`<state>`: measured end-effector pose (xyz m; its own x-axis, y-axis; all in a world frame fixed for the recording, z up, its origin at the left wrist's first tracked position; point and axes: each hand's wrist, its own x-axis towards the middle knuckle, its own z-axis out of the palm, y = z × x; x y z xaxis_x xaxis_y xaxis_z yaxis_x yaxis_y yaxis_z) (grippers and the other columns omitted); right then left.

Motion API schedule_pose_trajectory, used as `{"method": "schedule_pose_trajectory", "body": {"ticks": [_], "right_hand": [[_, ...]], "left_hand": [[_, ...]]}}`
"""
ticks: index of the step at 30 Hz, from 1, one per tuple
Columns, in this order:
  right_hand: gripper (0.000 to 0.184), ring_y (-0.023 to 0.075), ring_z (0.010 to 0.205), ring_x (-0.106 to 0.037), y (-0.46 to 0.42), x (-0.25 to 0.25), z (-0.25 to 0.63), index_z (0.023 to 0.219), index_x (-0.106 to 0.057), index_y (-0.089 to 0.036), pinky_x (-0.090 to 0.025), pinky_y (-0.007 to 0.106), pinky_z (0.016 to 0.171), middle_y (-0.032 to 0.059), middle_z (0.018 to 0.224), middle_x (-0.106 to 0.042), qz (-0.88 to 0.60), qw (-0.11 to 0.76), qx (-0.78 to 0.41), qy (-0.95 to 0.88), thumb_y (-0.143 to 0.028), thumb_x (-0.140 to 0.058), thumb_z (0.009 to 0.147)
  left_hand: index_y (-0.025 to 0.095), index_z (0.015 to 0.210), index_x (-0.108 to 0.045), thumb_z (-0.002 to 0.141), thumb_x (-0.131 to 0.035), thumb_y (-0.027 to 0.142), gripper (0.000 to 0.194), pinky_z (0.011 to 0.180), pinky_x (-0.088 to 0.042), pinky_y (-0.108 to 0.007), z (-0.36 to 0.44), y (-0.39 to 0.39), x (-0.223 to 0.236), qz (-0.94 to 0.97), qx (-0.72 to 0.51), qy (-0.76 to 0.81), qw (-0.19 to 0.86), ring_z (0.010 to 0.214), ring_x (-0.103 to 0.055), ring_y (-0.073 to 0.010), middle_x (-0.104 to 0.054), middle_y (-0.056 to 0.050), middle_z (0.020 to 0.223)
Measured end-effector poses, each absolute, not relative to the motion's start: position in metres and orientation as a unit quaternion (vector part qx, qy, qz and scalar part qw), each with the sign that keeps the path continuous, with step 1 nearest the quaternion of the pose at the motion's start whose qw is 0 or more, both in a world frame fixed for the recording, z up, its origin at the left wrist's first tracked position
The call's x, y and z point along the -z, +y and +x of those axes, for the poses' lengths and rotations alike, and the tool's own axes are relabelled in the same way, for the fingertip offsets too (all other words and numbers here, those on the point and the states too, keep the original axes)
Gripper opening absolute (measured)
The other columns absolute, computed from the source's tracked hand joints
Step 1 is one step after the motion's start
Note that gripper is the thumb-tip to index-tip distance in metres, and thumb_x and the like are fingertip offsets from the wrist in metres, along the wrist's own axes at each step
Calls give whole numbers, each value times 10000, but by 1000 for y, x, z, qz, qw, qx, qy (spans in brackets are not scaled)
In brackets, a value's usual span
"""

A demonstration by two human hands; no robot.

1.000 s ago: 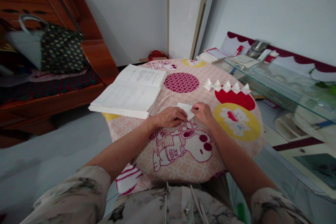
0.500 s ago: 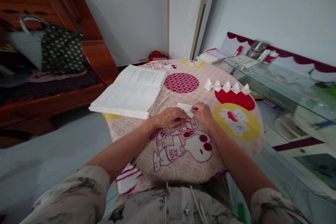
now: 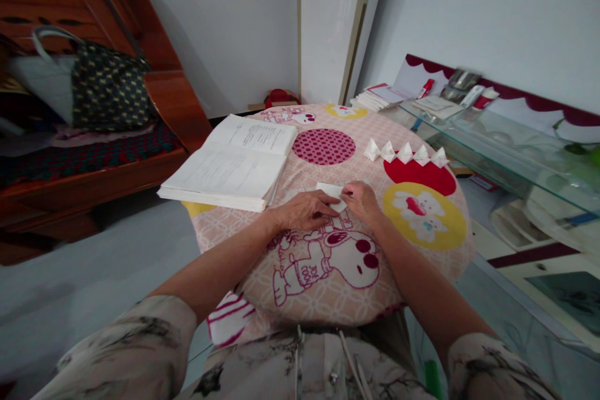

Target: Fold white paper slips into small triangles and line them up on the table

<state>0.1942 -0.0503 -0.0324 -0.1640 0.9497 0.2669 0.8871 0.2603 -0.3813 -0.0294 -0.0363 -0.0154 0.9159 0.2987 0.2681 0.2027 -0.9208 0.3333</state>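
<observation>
A small piece of white paper (image 3: 330,190) lies on the patterned tablecloth (image 3: 300,300) between my two hands. My left hand (image 3: 305,210) rests at its near left side, fingers bent and fingertips on the paper. With thumb and index finger my right hand (image 3: 362,200) pinches the paper's right edge. Part of the sheet is hidden beneath the fingers, so its exact fold cannot be made out. Beyond my right hand stands a row of several folded white paper shapes (image 3: 405,153) with pointed tops.
An open thick book (image 3: 229,162) lies on the left of the round table. To the right is a glass shelf (image 3: 506,162) carrying papers and small items. A wooden bench (image 3: 173,100) with a dotted bag (image 3: 110,87) stands left; a white floor-standing air conditioner (image 3: 328,31) is behind.
Hardly anything differs. Both hands stay on the paper with only tiny finger shifts, and the view has tilted very slightly.
</observation>
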Motion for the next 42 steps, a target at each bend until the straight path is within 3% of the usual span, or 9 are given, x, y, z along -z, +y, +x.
{"method": "schedule_pose_trajectory", "body": {"ticks": [7,13,16,22,38,42], "right_hand": [[138,206,774,-563,-47,35,194,686,-667,-180,-416,317,753,74,760,-671,-596,260,-50,-758,-144,-625,812],[156,210,763,-585,-54,25,209,696,-671,-195,-439,313,732,73,757,-690,-603,370,-19,-706,-169,-567,809],[143,187,672,-590,-67,20,213,727,-699,-186,-439,300,672,55,731,-705,-608,391,-63,-688,-227,-591,811],[106,181,649,-654,-81,20,208,757,-741,-175,-452,265,614,32,689,-726,-589,345,-220,-697,-226,-648,748],[93,163,646,-627,-75,18,202,769,-745,-158,-419,256,616,37,691,-720,-625,260,-182,-714,-154,-654,784],[88,173,696,-639,-77,12,197,850,-751,-149,-424,263,639,67,772,-744,-632,224,-161,-724,-183,-711,778]], "left_hand": [[217,1187,-762,904,-632,253,314,1028,-496,-385,-28,-31,22,966,-165,123,158,1195,-633,-265,-653,-126,1371],[214,1192,-760,909,-632,266,315,1030,-490,-381,-28,-33,20,967,-155,133,153,1199,-631,-265,-650,-128,1375],[225,1184,-763,901,-634,251,312,1001,-501,-369,-27,-35,18,967,-160,131,150,1176,-636,-260,-660,-112,1364],[223,1185,-762,903,-628,244,313,1003,-494,-366,-26,-35,17,970,-157,126,134,1152,-640,-257,-669,-109,1346],[215,1177,-751,902,-633,252,301,989,-491,-365,-25,-38,15,966,-150,140,158,1123,-642,-240,-694,-77,1322],[222,1167,-756,893,-647,253,297,972,-495,-344,-25,-38,16,965,-157,141,156,1107,-646,-230,-713,-70,1287]]}}
